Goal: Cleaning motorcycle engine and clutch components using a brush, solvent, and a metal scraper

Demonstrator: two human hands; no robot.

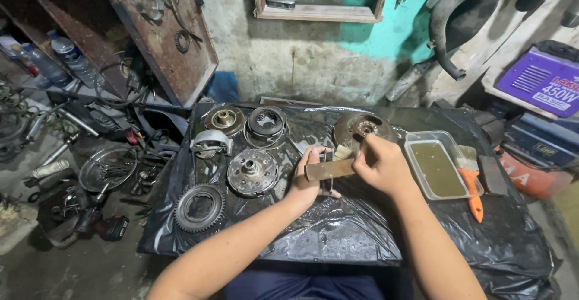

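Black plastic sheet (338, 227), flat brush (330, 169) bridging left hand (306, 176), right hand (380, 166)

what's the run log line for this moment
left hand: holds small metal part | right hand: brush on part | surface: black plastic sheet | nearby: gear ring, clutch hub, tub of liquid

Both forearms bare, reaching forward, converging at centre. Left hand (307, 176) palm-inward, fingers curled shut in grip, thumb up. Right hand (381, 166) knuckles up, fingers clenched, wrist bent slightly down.
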